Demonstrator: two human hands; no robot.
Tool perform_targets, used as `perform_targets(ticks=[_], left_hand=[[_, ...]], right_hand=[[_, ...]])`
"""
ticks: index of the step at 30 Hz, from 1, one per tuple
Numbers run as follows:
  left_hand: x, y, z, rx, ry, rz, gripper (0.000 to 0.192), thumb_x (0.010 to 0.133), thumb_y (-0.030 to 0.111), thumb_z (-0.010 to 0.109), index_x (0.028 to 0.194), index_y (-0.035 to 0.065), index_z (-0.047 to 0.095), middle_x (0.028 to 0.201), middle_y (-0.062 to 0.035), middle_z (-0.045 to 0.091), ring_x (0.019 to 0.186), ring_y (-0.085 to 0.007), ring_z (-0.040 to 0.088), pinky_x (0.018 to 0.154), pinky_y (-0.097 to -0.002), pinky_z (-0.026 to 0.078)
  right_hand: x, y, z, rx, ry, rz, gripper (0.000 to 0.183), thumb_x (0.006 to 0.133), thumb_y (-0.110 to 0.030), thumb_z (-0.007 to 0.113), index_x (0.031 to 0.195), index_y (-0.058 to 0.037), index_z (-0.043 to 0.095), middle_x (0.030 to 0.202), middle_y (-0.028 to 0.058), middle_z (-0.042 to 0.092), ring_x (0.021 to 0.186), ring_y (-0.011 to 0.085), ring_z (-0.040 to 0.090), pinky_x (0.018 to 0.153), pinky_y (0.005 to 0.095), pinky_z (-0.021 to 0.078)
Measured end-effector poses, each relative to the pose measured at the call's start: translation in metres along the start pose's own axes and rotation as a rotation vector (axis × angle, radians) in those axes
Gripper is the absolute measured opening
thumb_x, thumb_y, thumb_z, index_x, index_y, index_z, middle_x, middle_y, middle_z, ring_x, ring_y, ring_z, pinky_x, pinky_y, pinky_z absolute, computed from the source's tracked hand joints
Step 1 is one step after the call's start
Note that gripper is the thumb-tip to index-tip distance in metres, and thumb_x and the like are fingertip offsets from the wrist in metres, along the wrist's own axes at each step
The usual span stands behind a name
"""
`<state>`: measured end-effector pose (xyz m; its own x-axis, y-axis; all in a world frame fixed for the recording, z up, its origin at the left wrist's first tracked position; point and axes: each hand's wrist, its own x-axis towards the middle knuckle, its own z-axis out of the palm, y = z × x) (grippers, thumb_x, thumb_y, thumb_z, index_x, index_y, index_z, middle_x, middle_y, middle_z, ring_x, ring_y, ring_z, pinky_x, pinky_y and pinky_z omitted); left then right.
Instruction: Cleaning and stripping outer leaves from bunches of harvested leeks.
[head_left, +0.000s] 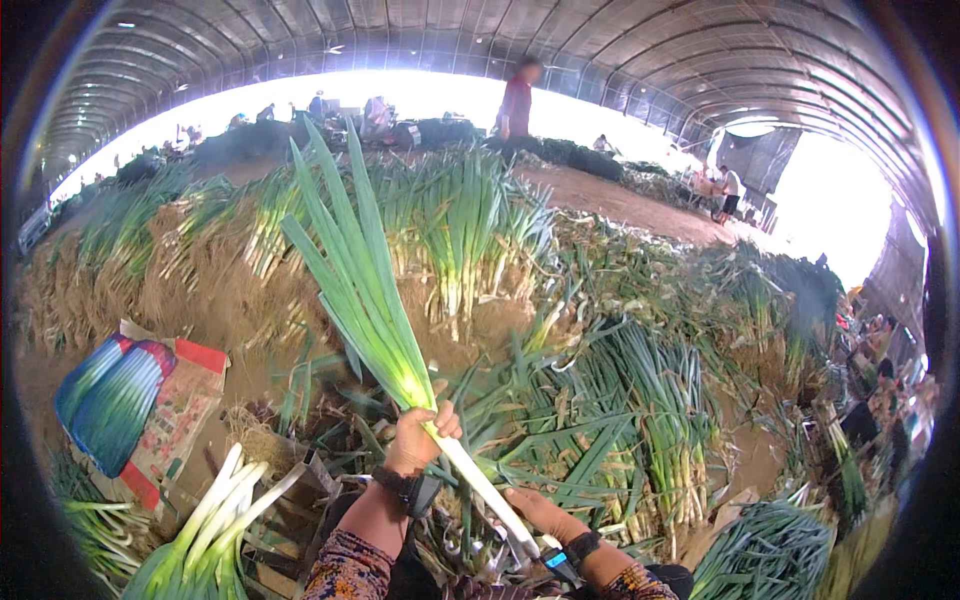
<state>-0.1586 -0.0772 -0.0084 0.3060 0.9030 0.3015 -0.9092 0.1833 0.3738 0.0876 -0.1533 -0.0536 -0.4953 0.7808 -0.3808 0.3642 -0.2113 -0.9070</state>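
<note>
A long green onion (469, 461) slants across the middle, its green leaves fanned upward and its white shank running down to the right. My left hand (420, 435) grips it where the leaves meet the shank. Alongside the lower shank is my right hand (536, 514), with fingers partly extended; I cannot tell whether they touch it. A dark device with a blue panel (555, 561) sits at the shank's lower end, by the right wrist. Dark bands circle both wrists. At lower left, a bunch of green onions with bare white shanks (217, 510) lies apart from my hands.
Rooted green onions (457, 247) stand heaped ahead. More lie at right (660, 420) and lower right (765, 551), among loose leaves. A printed cardboard piece (180, 427) bearing a picture of onions lies at left. A person (516, 105) stands beyond, under the arched roof.
</note>
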Motion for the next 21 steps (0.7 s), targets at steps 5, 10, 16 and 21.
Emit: perform_targets(ticks=[5,10,16,21], left_hand=[[0.000,-0.005,-0.004,0.020,0.078,-0.008,0.053,0.073,0.018,0.045,0.125,0.0146,0.041,0.065,-0.0016,0.035,0.061,-0.0149,0.038,0.065,-0.0314,0.037],[-0.002,-0.015,-0.013,0.098,0.049,-0.018,0.049,0.076,0.019,0.047,0.125,0.0159,0.043,0.066,0.0015,0.035,0.060,-0.0120,0.038,0.066,-0.0292,0.037],[0.003,-0.018,0.000,0.109,0.041,-0.043,0.049,0.074,0.020,0.052,0.121,0.0148,0.043,0.066,-0.0001,0.038,0.064,-0.0157,0.043,0.067,-0.0350,0.040],[0.004,-0.023,-0.002,0.126,0.034,-0.103,0.046,0.074,0.013,0.052,0.119,0.0128,0.045,0.067,-0.0038,0.046,0.063,-0.0194,0.048,0.068,-0.0388,0.042]], right_hand=[[-0.004,-0.001,-0.002,-0.177,-0.004,-0.096,0.052,0.095,-0.044,0.029,0.114,-0.0010,0.052,0.099,0.0127,0.064,0.079,0.0161,0.063,0.071,0.0287,0.0495],[0.016,0.015,-0.015,-0.411,0.253,-0.454,0.022,0.087,-0.022,0.049,0.100,-0.0080,0.059,0.096,0.0131,0.063,0.092,0.0279,0.059,0.083,0.0373,0.0462],[0.016,0.012,-0.019,0.801,0.160,-0.108,0.028,0.087,0.000,0.049,0.115,0.0006,0.049,0.109,0.0174,0.057,0.100,0.0273,0.058,0.086,0.0333,0.0502],[0.016,-0.005,-0.039,1.115,0.210,-0.142,0.026,0.088,0.005,0.046,0.114,0.0036,0.044,0.104,0.0168,0.056,0.089,0.0232,0.060,0.078,0.0305,0.0539]])
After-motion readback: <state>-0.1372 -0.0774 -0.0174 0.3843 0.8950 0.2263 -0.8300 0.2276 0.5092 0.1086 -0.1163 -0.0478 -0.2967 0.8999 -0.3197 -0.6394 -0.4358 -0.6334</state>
